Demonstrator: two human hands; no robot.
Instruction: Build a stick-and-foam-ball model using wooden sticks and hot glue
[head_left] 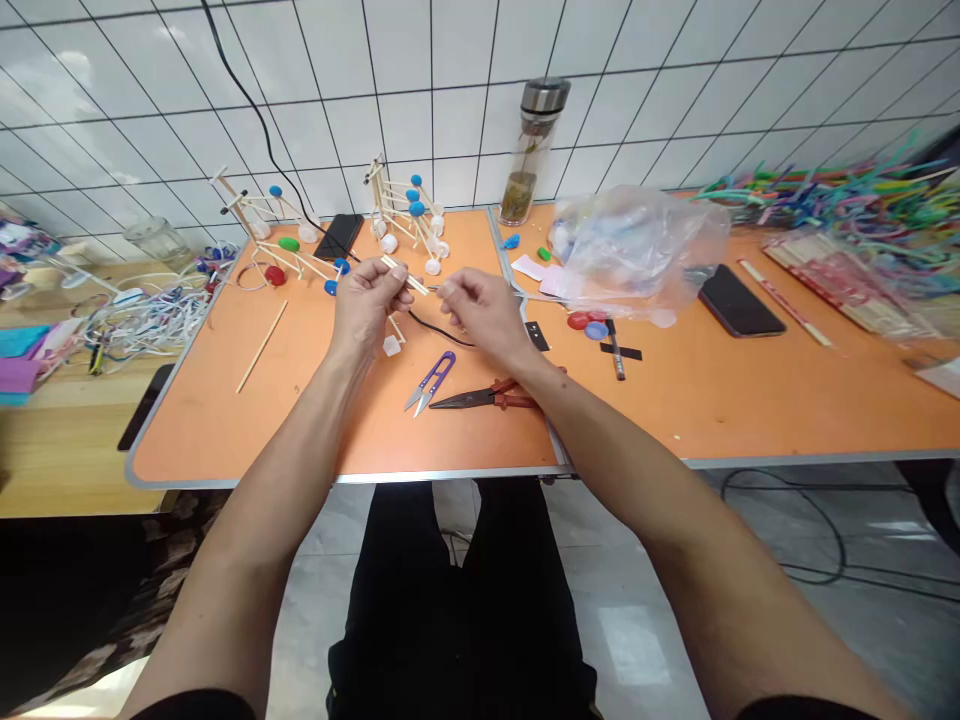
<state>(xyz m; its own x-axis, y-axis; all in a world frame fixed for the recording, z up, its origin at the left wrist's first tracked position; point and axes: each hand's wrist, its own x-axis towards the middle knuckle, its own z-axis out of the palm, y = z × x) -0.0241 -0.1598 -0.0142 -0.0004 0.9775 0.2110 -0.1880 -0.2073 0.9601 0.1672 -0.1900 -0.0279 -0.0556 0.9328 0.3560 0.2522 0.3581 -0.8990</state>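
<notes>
**Two bare hands (pixel 426 305) work at thin wooden sticks (pixel 405 275) over an orange counter (pixel 225 420)**

A person sits at the counter with both forearms reaching forward. The left hand (pixel 365 300) is closed in a firm pinch, thumb and fingers holding the wooden sticks, which point up and to the right at a slant. The right hand (pixel 486 310) is nearly closed, its fingertips (pixel 444 290) bunched just at the far end of the sticks - whether they are gripping anything, I cannot tell.

Just below the hands, a black cable (pixel 442 330) curves across the counter. Nearer the person lie purple-handled thread snips (pixel 431 383) and red-handled pliers (pixel 487 398), side by side. A loose wooden stick (pixel 262 345) lies to the left.

Farther back, beyond the left hand, stand two small stick models (pixel 405 215) with blue and white knobs, beside a black phone (pixel 339 235). To the right are a crumpled clear plastic bag (pixel 637 250), a second phone (pixel 739 300), and a glass bottle (pixel 532 150) with a steel lid against the white tile wall (pixel 420 110). In the far right corner, a heap of colourful pipe cleaners (pixel 825 210) spreads out - a bright tangle.
</notes>
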